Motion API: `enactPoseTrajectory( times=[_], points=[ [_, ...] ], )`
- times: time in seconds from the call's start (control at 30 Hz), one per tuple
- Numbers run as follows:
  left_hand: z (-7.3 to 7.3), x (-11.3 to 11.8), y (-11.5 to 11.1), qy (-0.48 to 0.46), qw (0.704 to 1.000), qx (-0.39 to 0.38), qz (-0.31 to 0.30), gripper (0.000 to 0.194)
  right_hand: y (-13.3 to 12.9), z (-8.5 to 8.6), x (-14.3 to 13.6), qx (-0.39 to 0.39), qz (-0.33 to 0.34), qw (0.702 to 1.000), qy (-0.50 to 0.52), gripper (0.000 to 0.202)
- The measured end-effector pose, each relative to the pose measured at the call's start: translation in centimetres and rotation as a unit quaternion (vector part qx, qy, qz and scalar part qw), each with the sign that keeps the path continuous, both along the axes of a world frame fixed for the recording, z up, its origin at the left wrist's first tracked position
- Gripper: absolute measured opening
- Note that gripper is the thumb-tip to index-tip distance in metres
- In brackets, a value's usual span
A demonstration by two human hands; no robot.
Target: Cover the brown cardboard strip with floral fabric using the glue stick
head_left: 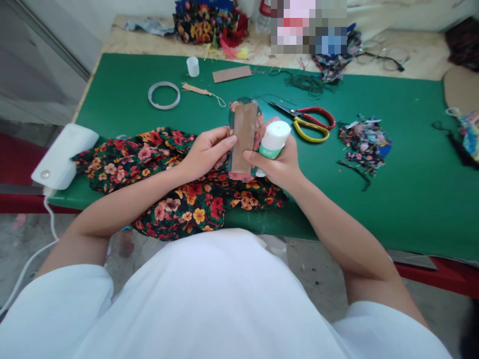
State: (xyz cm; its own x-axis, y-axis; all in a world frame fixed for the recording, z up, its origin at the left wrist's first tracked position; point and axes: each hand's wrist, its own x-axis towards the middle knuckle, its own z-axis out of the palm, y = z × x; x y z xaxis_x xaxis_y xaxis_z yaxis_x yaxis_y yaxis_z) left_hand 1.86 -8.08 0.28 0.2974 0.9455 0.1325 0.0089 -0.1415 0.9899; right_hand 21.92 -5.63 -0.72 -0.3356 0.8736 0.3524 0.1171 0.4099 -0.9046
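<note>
A brown cardboard strip [244,142] lies against a small piece of floral fabric [234,112] whose edges show around it. My left hand [212,149] pinches the strip and fabric at their left edge, thumb on top. With my right hand [280,162] I grip a white and green glue stick [276,138], its white end upward, while the thumb presses on the strip's lower right. Beneath and left of my hands spreads a larger dark floral cloth [164,207], bunched up. The fingers under the strip are mostly hidden.
Red-and-yellow-handled scissors [310,119] lie right of my hands, beside a heap of fabric scraps [364,142]. Farther back are a white cap [192,66], a tape ring [163,95], a tassel [202,92] and another strip [232,74]. A white corded box [65,154] sits at the left edge.
</note>
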Motion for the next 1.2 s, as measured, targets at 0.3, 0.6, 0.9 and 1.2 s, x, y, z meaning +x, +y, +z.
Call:
enactPoseTrajectory(
  times=[0.3,0.6,0.9,1.2],
  points=[
    [0.5,-0.2,-0.2,-0.002,1.000,0.012,-0.017,0.060,0.0,-0.1,-0.4,-0.023,-0.021,0.999,0.032,0.053],
    [-0.2,0.1,0.1,-0.006,1.000,0.021,-0.011,0.061,-0.4,0.6,-0.3,-0.025,-0.014,0.999,0.021,0.049],
    [-0.4,-0.9,1.0,-0.009,0.996,0.043,0.079,0.044,-0.5,0.9,-0.4,-0.025,0.036,0.999,-0.002,0.047],
    [-0.3,-0.7,0.6,0.000,0.997,0.017,0.069,0.049,-0.6,0.9,-0.7,-0.054,-0.004,0.998,0.026,0.046]
  ],
)
